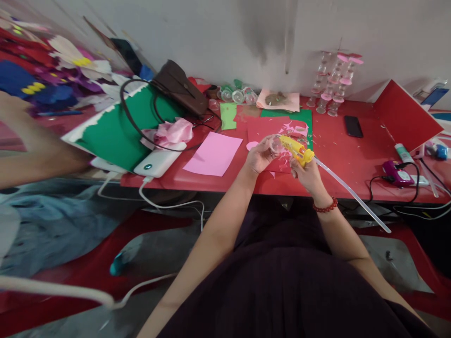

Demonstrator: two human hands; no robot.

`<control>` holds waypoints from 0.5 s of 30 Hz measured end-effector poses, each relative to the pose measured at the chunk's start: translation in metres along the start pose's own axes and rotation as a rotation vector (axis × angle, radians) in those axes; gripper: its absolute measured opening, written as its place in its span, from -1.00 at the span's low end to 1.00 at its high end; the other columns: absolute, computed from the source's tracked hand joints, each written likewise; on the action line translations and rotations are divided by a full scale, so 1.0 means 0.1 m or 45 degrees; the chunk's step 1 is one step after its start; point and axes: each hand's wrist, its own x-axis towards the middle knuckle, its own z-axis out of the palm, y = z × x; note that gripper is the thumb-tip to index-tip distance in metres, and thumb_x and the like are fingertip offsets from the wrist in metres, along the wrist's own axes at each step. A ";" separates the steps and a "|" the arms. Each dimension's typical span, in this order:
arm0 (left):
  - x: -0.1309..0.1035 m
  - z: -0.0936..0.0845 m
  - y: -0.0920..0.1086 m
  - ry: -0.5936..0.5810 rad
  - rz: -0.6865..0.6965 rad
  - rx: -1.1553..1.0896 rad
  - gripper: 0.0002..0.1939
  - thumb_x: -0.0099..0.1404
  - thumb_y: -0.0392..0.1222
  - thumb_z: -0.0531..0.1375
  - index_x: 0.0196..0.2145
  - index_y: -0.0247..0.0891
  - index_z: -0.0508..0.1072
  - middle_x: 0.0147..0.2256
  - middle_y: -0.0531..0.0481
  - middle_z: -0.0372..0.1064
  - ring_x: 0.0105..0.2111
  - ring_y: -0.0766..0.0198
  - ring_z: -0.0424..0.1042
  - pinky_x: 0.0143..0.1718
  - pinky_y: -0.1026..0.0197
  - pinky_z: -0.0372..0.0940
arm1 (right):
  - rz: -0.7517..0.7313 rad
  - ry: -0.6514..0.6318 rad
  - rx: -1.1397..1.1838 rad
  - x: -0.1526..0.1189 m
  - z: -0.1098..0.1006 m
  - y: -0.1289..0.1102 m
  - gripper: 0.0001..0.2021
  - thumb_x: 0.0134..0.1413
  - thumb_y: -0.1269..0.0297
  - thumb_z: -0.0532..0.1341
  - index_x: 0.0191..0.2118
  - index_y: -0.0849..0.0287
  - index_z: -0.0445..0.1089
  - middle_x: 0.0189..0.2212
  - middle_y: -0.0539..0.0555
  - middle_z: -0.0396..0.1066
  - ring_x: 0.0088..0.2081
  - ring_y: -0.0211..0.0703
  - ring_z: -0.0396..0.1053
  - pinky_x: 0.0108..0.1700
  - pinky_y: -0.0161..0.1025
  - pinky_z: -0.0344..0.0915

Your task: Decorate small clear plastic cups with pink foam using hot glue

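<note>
My right hand [306, 174] is wrapped round a yellow hot glue gun [295, 149], a long clear glue stick [352, 197] trailing from its back end. In my left hand [260, 156] is a small clear plastic cup [276, 144], pinched by the fingers. The glue gun's tip meets or nearly meets the cup's rim; I cannot tell which. Beneath both hands lies a red sheet [259, 126] strewn with pink paper scraps [289, 127]. To the left of my left hand rests a pink paper sheet [213, 154].
Stacked clear cups [340, 84] stand at the back right, near a phone [353, 126]. Further right are a purple adapter [398, 173] and a red panel [405, 112]. A brown bag [181, 87], a green board [130, 126] and a white power bank [160, 159] occupy the left. Another person's arm [38, 145] reaches in there.
</note>
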 end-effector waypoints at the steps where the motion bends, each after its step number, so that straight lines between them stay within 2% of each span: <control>1: 0.00 0.00 0.00 0.002 -0.001 0.005 -0.76 0.20 -0.18 0.42 -0.15 -0.21 0.61 -0.25 -0.06 0.57 -0.39 0.30 0.44 -0.35 0.22 0.38 | 0.004 0.005 -0.001 0.00 0.00 0.00 -0.47 0.09 -0.31 0.35 -0.36 0.12 0.37 -0.63 -0.13 0.22 -0.62 -0.37 0.14 -0.56 -0.31 0.11; 5: 0.00 -0.01 0.00 -0.024 0.011 -0.016 -0.72 0.15 -0.18 0.44 -0.16 -0.23 0.61 -0.24 -0.04 0.58 -0.39 0.32 0.45 -0.36 0.24 0.39 | 0.018 0.012 0.010 0.00 0.01 -0.02 -0.48 0.09 -0.31 0.35 -0.27 0.12 0.40 -0.64 -0.15 0.20 -0.63 -0.36 0.13 -0.56 -0.31 0.12; 9: -0.01 -0.02 0.00 -0.040 0.014 -0.024 -0.68 0.14 -0.18 0.45 -0.13 -0.23 0.61 -0.22 -0.04 0.60 -0.38 0.32 0.48 -0.34 0.24 0.42 | 0.018 0.009 0.004 0.00 0.01 -0.04 -0.45 0.06 -0.34 0.35 -0.29 0.12 0.40 -0.67 -0.17 0.17 -0.65 -0.36 0.13 -0.57 -0.31 0.08; 15: 0.00 -0.01 0.00 -0.002 -0.015 0.031 -0.68 0.16 -0.15 0.44 -0.11 -0.19 0.60 -0.17 -0.07 0.62 -0.24 0.20 0.59 -0.34 0.23 0.43 | 0.027 0.024 -0.028 0.00 -0.01 -0.06 -0.43 0.04 -0.36 0.35 -0.29 0.13 0.40 -0.71 -0.18 0.18 -0.66 -0.36 0.14 -0.56 -0.31 0.10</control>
